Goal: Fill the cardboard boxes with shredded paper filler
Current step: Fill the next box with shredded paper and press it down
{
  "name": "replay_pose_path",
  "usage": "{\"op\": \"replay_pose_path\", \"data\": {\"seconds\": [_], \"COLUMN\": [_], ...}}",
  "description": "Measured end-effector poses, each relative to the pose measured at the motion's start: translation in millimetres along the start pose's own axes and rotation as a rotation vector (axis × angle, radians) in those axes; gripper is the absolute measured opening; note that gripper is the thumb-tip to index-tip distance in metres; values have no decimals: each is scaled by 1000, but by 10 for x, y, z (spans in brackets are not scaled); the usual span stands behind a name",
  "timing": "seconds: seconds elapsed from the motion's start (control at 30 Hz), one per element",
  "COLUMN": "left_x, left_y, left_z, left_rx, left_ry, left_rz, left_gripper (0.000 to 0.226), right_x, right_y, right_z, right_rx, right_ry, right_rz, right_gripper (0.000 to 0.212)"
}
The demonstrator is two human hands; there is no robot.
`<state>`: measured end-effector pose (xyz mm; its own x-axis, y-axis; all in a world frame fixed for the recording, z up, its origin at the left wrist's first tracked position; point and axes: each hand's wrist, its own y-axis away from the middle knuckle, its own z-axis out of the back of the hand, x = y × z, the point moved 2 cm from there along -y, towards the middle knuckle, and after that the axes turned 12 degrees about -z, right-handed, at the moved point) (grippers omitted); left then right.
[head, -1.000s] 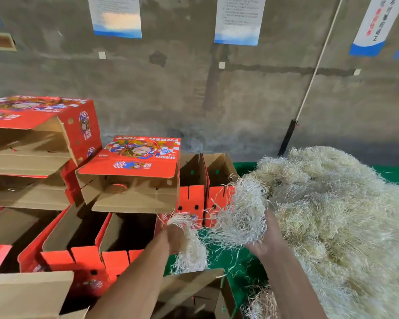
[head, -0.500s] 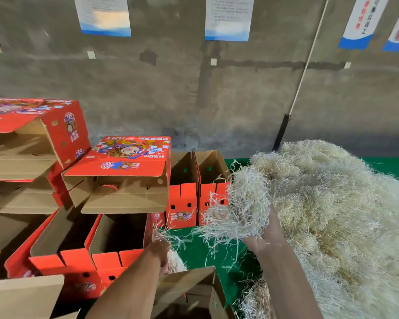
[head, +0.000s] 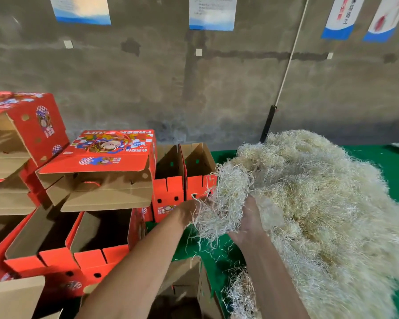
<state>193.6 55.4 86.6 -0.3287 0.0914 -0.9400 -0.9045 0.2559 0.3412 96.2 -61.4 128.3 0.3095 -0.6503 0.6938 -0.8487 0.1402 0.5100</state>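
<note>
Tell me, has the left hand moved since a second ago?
Yes. The left hand has moved right, away from the open red box, to the shredded paper clump the right hand holds.

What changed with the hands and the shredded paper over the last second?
The left hand, which was holding its own small tuft lower down, rose to join the right hand on one clump of shredded paper. The big paper pile and red boxes stayed put.

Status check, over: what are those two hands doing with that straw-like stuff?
Left hand and right hand both grip one clump of shredded paper. Open red boxes wait, unfilled. Nothing blocking.
</note>
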Motion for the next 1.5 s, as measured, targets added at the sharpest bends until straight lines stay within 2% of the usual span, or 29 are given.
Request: {"op": "replay_pose_path", "data": {"seconds": [0.07,0.13,0.2,0.23,0.33,0.37,0.43,0.47,0.5,0.57,0.63,0.67,0.77,0.83,0.87,0.9,0.93,0.97,1.07,1.17,1.2,1.23,1.3,1.37,1.43,1.5], "left_x": [-6,42,88,137,311,340,359,353,350,394,451,475,510,515,517,517,529,551,591,598,608,634,653,624,561,532], "left_y": [42,98,110,155,384,516,753,859,964,1085,1183,1214,1260,1247,1239,1252,1259,1258,1264,1241,1250,1262,1317,1334,1328,1317], "left_z": [-6,53,183,256,449,497,565,586,604,622,624,657,862,1127,1260,1374,1469,1545,1701,1656,1577,1480,1403,1624,1952,2136], "left_rx": [87,137,58,47,12,-34,-208,-300,-379,-481,-537,-579,-640,-660,-633,-607,-601,-615,-689,-692,-639,-562,-478,-551,-647,-698], "left_ry": [-62,-107,-102,-7,330,366,322,282,246,201,173,169,152,97,45,8,11,49,161,322,394,447,388,319,356,391], "left_rz": [1,-8,-29,-42,-12,-51,-193,-267,-350,-503,-565,-555,-486,-464,-504,-547,-555,-539,-349,-245,-232,-216,-190,-176,-191,-198], "left_gripper": [37,30,19,28,92,96,60,46,42,53,63,59,54,48,53,60,64,65,62,41,38,47,67,53,37,37], "right_x": [-42,-119,-226,-297,-572,-673,-841,-898,-954,-1064,-1171,-1215,-1263,-1194,-1163,-1126,-1094,-1087,-1110,-1231,-1299,-1358,-1370,-1198,-987,-889], "right_y": [-116,-187,-224,-215,-168,-174,-183,-165,-138,-106,-69,-34,39,22,2,-2,15,37,11,-23,-16,10,60,86,50,37], "right_z": [19,11,-43,-99,-279,-327,-414,-464,-517,-614,-700,-739,-793,-767,-739,-722,-722,-724,-727,-757,-797,-831,-844,-770,-671,-638], "right_rx": [-10,-101,-168,-158,-97,-69,-71,-91,-118,-147,-173,-168,-49,9,19,28,34,39,6,-17,-13,-15,-5,-37,-81,-77], "right_ry": [75,190,318,365,483,508,521,538,570,698,812,818,711,695,693,685,673,648,574,504,505,524,584,579,544,511], "right_rz": [14,36,127,185,340,366,448,508,560,637,732,752,696,618,569,529,505,482,338,224,215,209,237,294,317,323], "right_gripper": [40,54,58,54,54,58,60,51,42,11,13,14,15,37,47,48,38,38,47,47,47,46,56,44,37,35]}}
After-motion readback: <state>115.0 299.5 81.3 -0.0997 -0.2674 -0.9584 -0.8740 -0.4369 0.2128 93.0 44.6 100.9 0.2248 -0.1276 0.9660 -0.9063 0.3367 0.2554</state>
